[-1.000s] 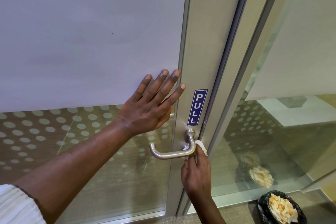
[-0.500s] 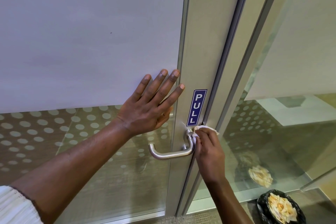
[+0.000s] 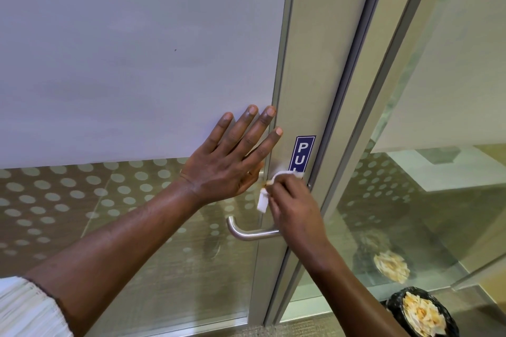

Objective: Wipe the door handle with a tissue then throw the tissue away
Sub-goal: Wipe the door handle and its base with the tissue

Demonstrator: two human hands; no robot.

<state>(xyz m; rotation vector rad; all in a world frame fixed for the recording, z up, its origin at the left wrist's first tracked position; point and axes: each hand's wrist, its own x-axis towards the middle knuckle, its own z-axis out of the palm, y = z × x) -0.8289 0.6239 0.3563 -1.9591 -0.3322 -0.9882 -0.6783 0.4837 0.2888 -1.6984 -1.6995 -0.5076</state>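
Door handle (image 3: pixel 247 234) curved brushed steel; right hand (image 3: pixel 294 210) pinching crumpled white tissue (image 3: pixel 264 197).

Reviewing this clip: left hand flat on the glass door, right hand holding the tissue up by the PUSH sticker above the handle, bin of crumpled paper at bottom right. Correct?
Not quite: the blue sticker reads PULL, not PUSH, as the head view shows. The rest holds: left hand flat on the door, right hand holding the tissue above the handle, bin at bottom right.

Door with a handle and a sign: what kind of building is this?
Probably an office: a metal-framed glass door with frosted dots, a blue PULL sign, and a lined bin of paper.
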